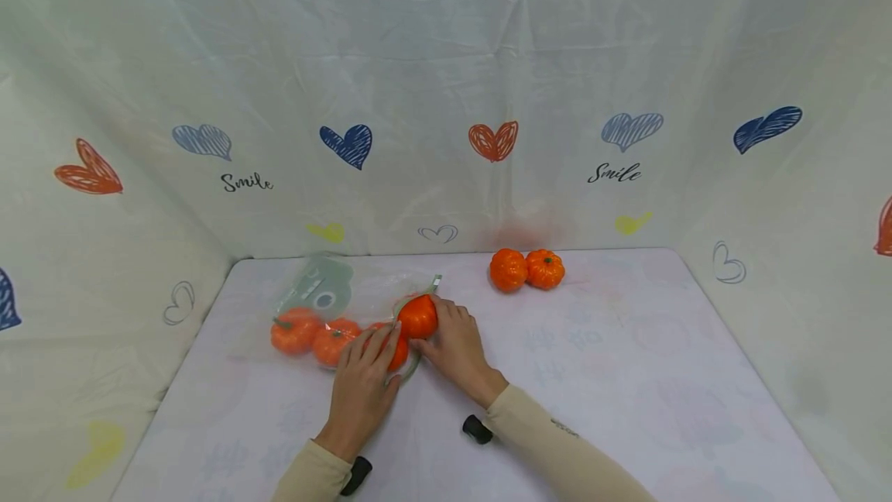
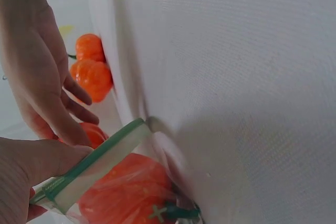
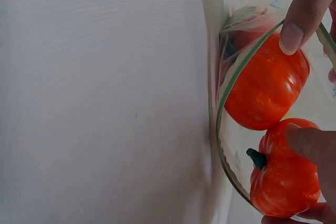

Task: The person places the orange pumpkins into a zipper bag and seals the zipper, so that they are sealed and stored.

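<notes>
A clear zip bag with a green-edged mouth lies flat on the table, its mouth facing right. Inside sit several small orange toy pumpkins, among them one at the left and one in the middle. My left hand pinches the bag's green rim, its thumb touching the pumpkin nearest the mouth. At the opening, my right hand grips another orange pumpkin, whose green stem shows in the right wrist view. Part of that pumpkin lies within the mouth's edge.
Two more orange pumpkins, one beside the other, sit at the table's back edge, right of the bag. A white curtain printed with hearts surrounds the white table. Black wrist devices show near both sleeves.
</notes>
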`<state>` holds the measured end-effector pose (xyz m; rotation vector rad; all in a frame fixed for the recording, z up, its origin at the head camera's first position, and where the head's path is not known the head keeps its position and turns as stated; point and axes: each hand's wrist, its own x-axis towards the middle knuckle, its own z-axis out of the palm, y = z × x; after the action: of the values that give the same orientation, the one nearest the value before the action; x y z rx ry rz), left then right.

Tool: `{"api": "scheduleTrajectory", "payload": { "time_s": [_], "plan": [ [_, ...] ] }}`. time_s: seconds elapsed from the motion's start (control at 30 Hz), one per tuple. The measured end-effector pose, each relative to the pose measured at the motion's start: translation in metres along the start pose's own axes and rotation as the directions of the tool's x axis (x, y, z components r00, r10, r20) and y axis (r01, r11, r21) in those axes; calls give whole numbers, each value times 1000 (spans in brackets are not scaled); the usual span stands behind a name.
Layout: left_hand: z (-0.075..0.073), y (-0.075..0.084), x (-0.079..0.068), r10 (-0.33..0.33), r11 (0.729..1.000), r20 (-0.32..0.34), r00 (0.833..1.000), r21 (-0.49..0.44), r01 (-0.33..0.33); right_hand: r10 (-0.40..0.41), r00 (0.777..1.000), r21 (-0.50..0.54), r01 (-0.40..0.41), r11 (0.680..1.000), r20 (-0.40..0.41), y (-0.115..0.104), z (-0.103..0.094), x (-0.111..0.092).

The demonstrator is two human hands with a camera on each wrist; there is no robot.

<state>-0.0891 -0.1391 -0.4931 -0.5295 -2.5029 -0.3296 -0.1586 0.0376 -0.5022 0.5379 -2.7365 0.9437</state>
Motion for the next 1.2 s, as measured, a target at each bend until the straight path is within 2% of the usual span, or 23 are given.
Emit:
{"api": "scheduleTrajectory", "payload": {
  "time_s": [0.47,0.7,0.87,1.2],
  "plan": [
    [3,0,0,-1,1000,3,1000,-8,1,106,994,-46,-107,993,-27,-7,14,7],
    [3,0,0,1,1000,15,1000,-5,-1,82,997,-73,-81,994,2,5,15,3],
    [2,0,0,-1,1000,24,1000,-1,1,101,995,-71,-101,992,1,12,15,-2],
    [1,0,-1,-7,1000,27,1000,6,7,60,998,-87,-62,994,-27,5,17,6]
  ]
}}
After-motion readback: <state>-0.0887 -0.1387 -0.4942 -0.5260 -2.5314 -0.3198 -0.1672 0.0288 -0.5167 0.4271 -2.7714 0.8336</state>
